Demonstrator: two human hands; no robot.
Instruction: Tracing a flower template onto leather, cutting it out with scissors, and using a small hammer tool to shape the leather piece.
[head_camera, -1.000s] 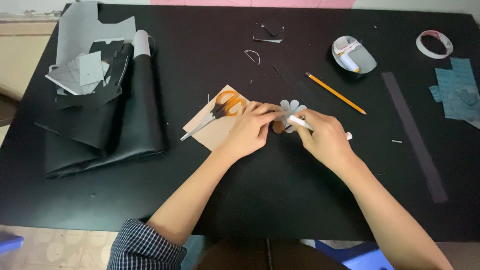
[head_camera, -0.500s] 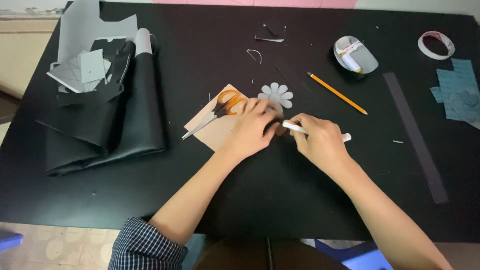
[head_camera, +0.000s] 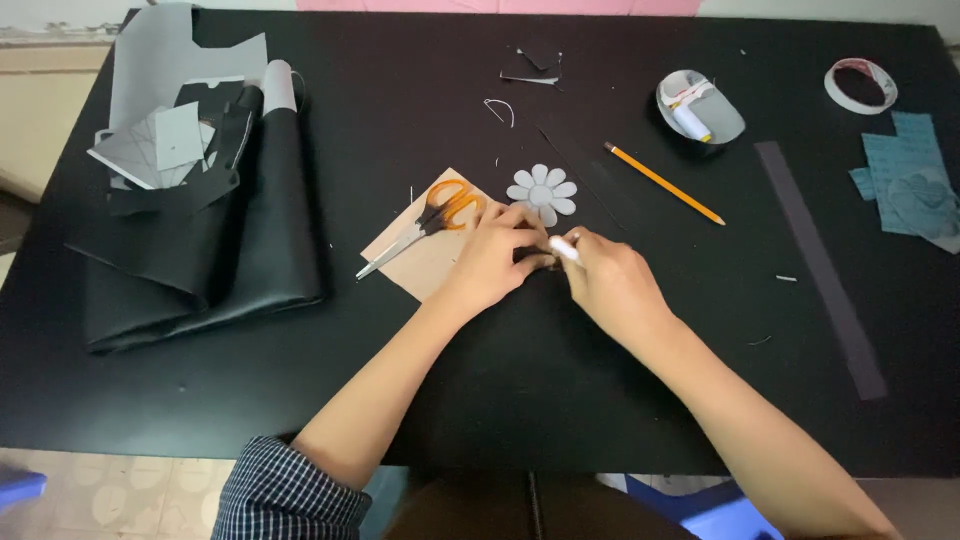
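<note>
Small dark piece (head_camera: 533, 256): pinched between the two hands at the middle of the black counter (head_camera: 620, 420), just below the grey flower cut-out; too small and dark to tell its shape.

Left hand (head_camera: 495, 262): fingers (head_camera: 520, 218) curled and pressed together on the dark piece, its heel over the corner of the tan card. It sits about where it did half a second ago.

Right hand (head_camera: 610, 290): fingers closed round a white pen (head_camera: 563, 248), tip pointing up-left and meeting the left hand's fingertips. Half a second ago the pen lay more level with its far end sticking out to the right; now only the short white front end shows.

Flower cut-out (head_camera: 541, 194): grey, flat on the counter, free of both hands, just above them. One second ago it was under the fingers; since then it has lain bare in the same spot.

Tan card (head_camera: 415, 262): flat, left of the hands, with orange-handled scissors (head_camera: 428, 222) lying across it, blades to the lower left. Unmoved.

Pencil (head_camera: 663, 182): yellow, slanted, right of the flower. Unmoved.

Grey dish (head_camera: 702, 105) holding a white tube: far side, right of centre.

Tape roll (head_camera: 860, 85): far right corner.

Blue-grey scraps (head_camera: 912, 180): right edge.

Dark strip (head_camera: 820, 265): long, slanted, right of the pencil.

Black folded sheets (head_camera: 190, 250) with grey paper offcuts (head_camera: 170, 140) on top: left end of the counter.
</note>
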